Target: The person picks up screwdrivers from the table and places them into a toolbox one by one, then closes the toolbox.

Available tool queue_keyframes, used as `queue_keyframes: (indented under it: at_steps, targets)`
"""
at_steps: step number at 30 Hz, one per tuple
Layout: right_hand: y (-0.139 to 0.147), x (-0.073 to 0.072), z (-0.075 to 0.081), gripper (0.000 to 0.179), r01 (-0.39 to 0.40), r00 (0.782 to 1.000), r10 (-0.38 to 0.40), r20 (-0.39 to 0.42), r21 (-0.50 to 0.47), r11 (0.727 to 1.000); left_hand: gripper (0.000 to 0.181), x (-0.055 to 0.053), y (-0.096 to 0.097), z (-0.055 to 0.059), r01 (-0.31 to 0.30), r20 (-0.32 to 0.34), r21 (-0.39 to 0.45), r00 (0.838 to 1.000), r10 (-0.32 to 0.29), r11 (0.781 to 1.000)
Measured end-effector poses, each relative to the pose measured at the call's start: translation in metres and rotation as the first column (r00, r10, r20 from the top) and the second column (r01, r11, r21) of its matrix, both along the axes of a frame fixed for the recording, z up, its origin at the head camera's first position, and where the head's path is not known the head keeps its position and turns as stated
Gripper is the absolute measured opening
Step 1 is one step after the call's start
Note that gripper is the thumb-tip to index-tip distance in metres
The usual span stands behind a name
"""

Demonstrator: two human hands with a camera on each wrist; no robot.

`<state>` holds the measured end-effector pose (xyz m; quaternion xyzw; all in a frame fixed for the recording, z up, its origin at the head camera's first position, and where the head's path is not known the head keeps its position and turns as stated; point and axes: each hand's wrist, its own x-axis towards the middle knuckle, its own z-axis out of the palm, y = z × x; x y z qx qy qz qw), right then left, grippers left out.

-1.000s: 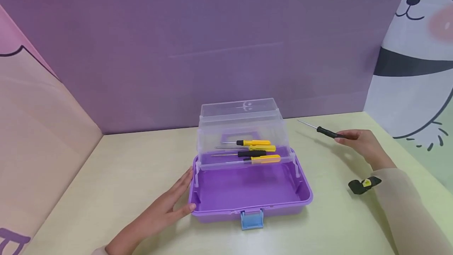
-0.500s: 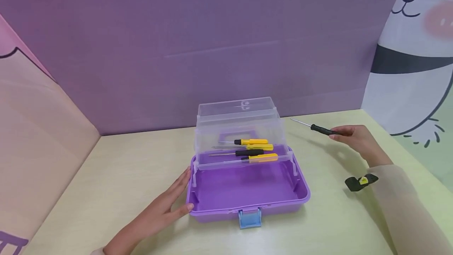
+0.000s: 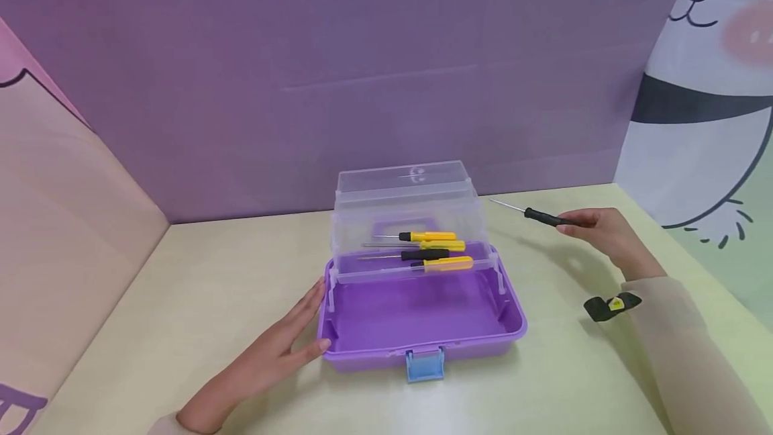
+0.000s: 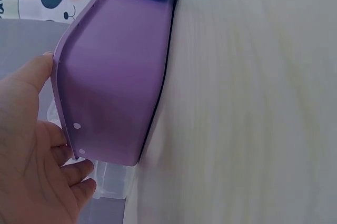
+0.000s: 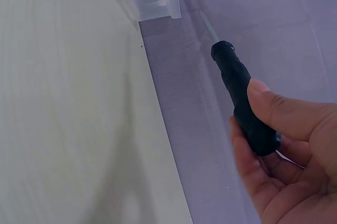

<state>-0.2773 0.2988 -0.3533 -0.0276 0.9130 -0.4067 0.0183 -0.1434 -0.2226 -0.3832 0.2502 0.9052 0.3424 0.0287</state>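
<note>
A purple toolbox (image 3: 423, 314) stands on the table with its clear lid (image 3: 401, 186) raised. My left hand (image 3: 284, 348) rests against the box's left end, fingers fairly straight. In the left wrist view, the thumb (image 4: 39, 71) touches the rim of the purple wall (image 4: 116, 71). Out to the right, my right hand (image 3: 606, 237) grips a black-handled screwdriver (image 3: 540, 216) above the table, its metal tip pointing left toward the lid. The right wrist view shows thumb and fingers pinching the black handle (image 5: 237, 87). Several yellow and black screwdrivers (image 3: 443, 245) lie side by side in the clear tray at the back.
A blue latch (image 3: 425, 364) hangs at the box's front. A purple backdrop (image 3: 386, 72) rises behind the pale table (image 3: 235, 274). A black strap piece (image 3: 611, 306) with a yellow label sits at the right wrist.
My right hand has moved slightly left with the screwdriver, bringing its tip a little closer to the lid. The left hand stays on the box. The head view has shifted slightly.
</note>
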Motion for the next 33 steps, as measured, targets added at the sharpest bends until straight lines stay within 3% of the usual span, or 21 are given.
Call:
queue_keyframes:
  at_steps: [33]
  targets:
    - [-0.016, 0.010, 0.023, 0.049, -0.025, 0.998, 0.026, -0.056, 0.015, 1.000, 0.075, -0.003, 0.000, -0.004, 0.001, -0.004, 0.021, 1.000, -0.001, 1.000]
